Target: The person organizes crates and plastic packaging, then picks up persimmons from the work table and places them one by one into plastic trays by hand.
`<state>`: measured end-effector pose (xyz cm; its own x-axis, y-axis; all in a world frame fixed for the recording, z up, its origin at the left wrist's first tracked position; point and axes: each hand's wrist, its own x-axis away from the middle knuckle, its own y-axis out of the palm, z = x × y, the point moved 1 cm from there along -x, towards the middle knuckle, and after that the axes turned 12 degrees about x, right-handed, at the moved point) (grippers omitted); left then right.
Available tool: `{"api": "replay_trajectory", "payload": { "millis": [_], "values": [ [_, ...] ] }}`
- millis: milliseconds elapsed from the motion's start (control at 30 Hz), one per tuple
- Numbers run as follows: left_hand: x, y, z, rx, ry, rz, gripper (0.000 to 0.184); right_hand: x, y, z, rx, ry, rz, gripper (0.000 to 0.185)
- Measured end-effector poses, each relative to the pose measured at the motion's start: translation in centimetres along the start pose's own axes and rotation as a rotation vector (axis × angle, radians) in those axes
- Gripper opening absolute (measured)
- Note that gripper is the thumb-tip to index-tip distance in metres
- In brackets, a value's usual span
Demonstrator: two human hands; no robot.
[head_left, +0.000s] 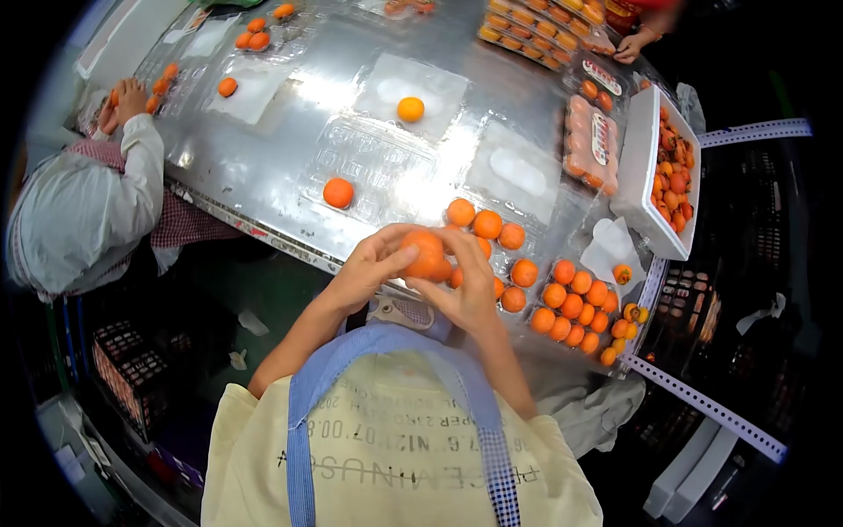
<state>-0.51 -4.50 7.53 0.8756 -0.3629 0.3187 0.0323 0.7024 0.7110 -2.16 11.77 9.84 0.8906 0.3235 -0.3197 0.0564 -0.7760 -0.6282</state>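
Note:
Above the table's near edge, my left hand (373, 265) and my right hand (470, 285) are closed around a smooth orange persimmon (423, 253). The left thumb presses on its side, and the right fingers curl round the other side. Just beyond the right hand, several persimmons (488, 224) sit in a clear plastic tray, partly hidden by that hand. A single persimmon (338, 192) lies in the near corner of another clear tray (369, 154). Farther off, one yellower persimmon (410, 109) rests on a clear tray.
At right, a white foam box (637, 167) holds many persimmons beside labelled closed packs (590, 145). A filled tray (575, 307) sits near the right corner. Stacked packs (540, 31) stand at the back. A co-worker's hand (130, 101) handles fruit at left; another person's hand (630, 46) is at back right.

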Motion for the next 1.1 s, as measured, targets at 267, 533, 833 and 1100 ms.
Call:
{"api": "replay_trajectory", "payload": {
  "millis": [267,533,833,1100],
  "values": [
    [-2.8,-0.7,1.9,-0.208,0.168,-0.069,0.046,-0.7,0.8,1.0,-0.002,0.133,0.035,0.059],
    [-4.5,-0.3,2.5,-0.695,0.499,-0.035,0.04,-1.6,1.2,2.4,-0.405,0.451,-0.049,0.059],
    [-4.9,0.2,2.9,-0.975,0.602,-0.086,0.047,-1.2,2.5,3.4,-0.639,0.607,-0.08,0.048],
    [-5.3,0.1,2.7,-0.998,0.604,-0.085,0.053,-1.3,2.6,3.5,-0.707,0.608,-0.111,0.046]
  ]
}}
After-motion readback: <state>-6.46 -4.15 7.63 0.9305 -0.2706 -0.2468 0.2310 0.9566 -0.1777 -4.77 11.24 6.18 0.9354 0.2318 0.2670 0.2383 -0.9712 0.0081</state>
